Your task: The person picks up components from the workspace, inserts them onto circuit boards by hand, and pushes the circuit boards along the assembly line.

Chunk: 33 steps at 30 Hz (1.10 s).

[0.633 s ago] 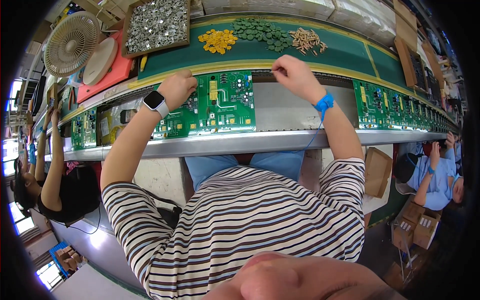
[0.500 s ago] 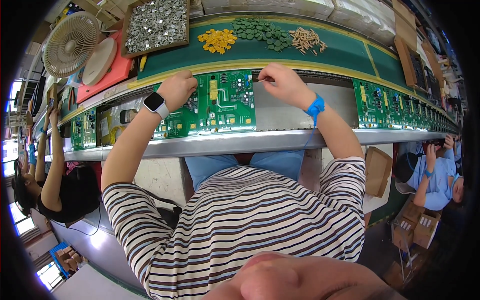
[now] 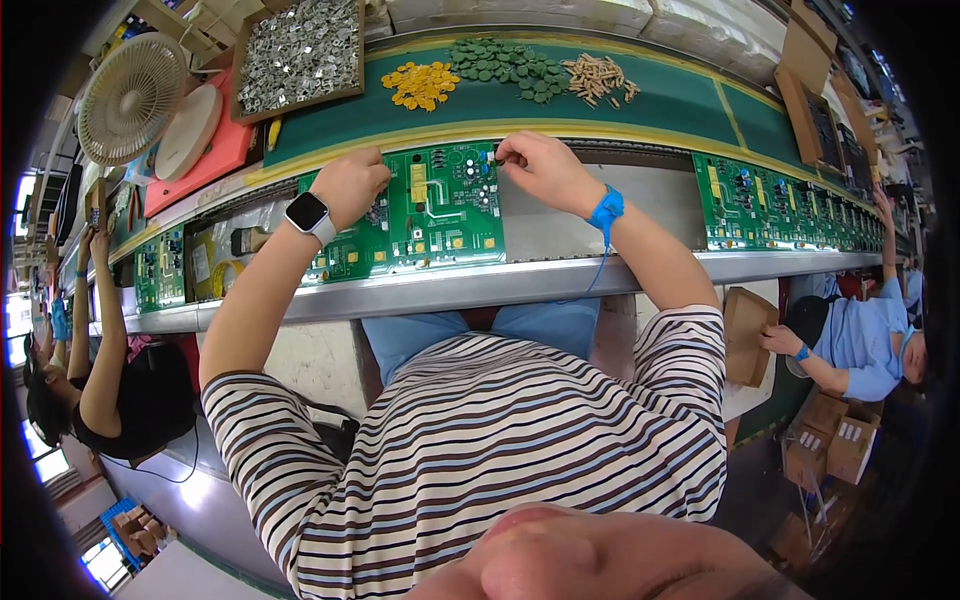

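A green circuit board (image 3: 440,222), with a yellow component and small parts on it, lies in the line in front of me. My left hand (image 3: 350,187) is over its left part, fingers curled and pressed together; what they hold, if anything, is hidden. At the board's upper right edge, my right hand (image 3: 548,172) pinches with thumb and forefinger close to small upright components. Whatever sits in that pinch is too small to name. A smartwatch (image 3: 306,212) is on my left wrist, and a blue corded strap (image 3: 607,208) circles the right one.
Yellow discs (image 3: 420,85), green discs (image 3: 500,65) and tan cylindrical pieces (image 3: 598,80) lie in piles on the green surface beyond. A box of metal parts (image 3: 300,55) stands far left. More boards (image 3: 750,205) run rightward. A co-worker's hand (image 3: 780,340) touches a cardboard box (image 3: 748,335).
My right hand has moved left, from beside the board to its upper right edge. My left hand stays over the board. The co-worker at right has brought a hand to the cardboard box.
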Motion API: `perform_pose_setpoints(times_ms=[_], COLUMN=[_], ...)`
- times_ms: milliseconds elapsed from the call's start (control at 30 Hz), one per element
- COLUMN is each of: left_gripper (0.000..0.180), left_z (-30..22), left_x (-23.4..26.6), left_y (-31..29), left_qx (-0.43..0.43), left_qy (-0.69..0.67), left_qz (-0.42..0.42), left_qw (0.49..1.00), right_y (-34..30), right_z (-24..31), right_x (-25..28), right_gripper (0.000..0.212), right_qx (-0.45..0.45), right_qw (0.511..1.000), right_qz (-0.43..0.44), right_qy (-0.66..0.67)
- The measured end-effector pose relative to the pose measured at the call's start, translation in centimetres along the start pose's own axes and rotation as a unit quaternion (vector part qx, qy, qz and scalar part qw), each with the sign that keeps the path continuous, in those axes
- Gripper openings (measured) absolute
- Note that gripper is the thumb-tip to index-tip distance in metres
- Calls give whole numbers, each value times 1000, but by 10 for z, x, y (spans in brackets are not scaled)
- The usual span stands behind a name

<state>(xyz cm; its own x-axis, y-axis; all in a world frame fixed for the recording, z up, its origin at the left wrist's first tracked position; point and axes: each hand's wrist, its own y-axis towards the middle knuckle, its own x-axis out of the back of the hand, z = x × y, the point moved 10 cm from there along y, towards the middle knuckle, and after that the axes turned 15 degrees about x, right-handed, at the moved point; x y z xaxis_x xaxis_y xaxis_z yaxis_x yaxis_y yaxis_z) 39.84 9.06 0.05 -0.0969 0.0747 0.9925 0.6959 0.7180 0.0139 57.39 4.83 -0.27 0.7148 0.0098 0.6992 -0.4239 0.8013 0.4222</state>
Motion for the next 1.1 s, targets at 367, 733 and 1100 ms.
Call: perform_pose_setpoints(times_ms=[367, 733, 1100], left_gripper=[24, 29, 46], left_z=[-10, 37, 96], left_x=[50, 56, 25], left_y=[-33, -99, -196], left_qx=[58, 147, 332], left_qy=[-70, -92, -198], left_qz=[-72, -117, -79], left_qw=[993, 978, 919], right_y=[-10, 1, -16], right_z=[-19, 5, 67], right_x=[-11, -8, 1], right_gripper=[14, 9, 9], right_qx=[-73, 17, 40], right_qw=[995, 998, 992], right_qz=[11, -8, 15], right_qy=[63, -52, -116])
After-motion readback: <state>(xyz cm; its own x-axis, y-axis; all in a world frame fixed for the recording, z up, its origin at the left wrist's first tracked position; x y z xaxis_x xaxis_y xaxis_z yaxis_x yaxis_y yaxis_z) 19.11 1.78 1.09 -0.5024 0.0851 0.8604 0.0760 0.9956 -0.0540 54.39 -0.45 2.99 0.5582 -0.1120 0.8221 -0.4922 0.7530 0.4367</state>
